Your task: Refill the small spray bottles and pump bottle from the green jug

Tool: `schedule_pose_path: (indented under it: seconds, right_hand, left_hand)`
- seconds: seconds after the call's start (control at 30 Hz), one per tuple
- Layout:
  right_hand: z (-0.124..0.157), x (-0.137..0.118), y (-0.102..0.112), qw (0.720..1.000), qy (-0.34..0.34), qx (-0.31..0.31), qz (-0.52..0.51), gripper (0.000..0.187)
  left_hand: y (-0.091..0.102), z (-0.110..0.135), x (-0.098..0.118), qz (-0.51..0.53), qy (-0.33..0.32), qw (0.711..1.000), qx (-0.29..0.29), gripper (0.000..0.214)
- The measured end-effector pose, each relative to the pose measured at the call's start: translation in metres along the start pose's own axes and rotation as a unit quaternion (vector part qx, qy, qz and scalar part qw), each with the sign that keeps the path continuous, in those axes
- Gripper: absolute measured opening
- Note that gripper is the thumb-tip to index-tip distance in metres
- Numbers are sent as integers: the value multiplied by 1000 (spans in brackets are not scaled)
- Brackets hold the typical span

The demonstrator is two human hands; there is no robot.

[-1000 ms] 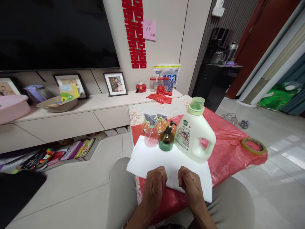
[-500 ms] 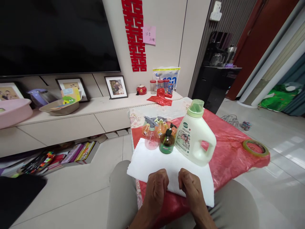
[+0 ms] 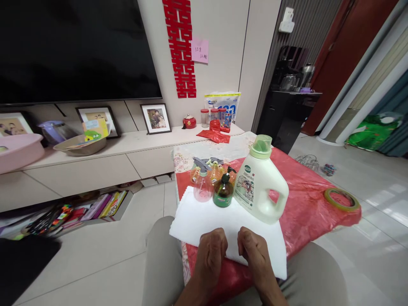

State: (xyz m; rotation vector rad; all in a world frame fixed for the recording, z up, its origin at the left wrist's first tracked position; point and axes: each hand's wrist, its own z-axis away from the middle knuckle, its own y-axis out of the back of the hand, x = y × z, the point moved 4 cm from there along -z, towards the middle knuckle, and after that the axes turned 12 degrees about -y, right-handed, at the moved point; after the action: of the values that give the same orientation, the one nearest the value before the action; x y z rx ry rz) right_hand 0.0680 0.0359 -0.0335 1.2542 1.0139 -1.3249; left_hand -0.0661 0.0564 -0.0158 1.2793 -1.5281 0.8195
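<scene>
My left hand (image 3: 213, 251) and my right hand (image 3: 253, 247) are curled into fists, side by side with a small gap, over the near edge of a white towel (image 3: 191, 225). Nothing shows in either one. Beyond them a clear pink spray bottle (image 3: 203, 189) with a grey trigger, a dark pump bottle (image 3: 223, 191) with a green label, and a big pale-green detergent jug (image 3: 264, 182) with a handle stand upright in a row on the towel. Partly hidden behind the smaller bottles are several orange-tinted spray bottles (image 3: 215, 171).
Red plastic sheeting (image 3: 306, 199) covers much of the table, with a tape roll (image 3: 341, 199) at its right. A low cabinet (image 3: 153, 161) behind bears red-lidded jars (image 3: 205, 118), a small red pot (image 3: 189, 122), framed photos and a tan basin (image 3: 79, 147).
The scene sits a few pixels lower as the head view tilts slightly up. Both fists have shifted marginally closer together, still closed. The bottles and towel stay in place.
</scene>
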Motion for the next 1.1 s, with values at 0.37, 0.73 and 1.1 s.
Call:
schedule_pose_path:
  seconds: [0.37, 0.73, 1.1]
  right_hand:
    - [0, 0, 0, 1000, 1, -2, 7, 66]
    - [1, -10, 0, 1000, -14, -1, 18, 68]
    - [4, -72, 77, 984, 151, 90, -10, 32]
  left_hand:
    - [-1, -1, -3, 4, -11, 1000, -9, 73]
    - [0, -3, -2, -43, -38, 998, -19, 64]
    - [62, -47, 102, -198, -210, 957, 21, 24]
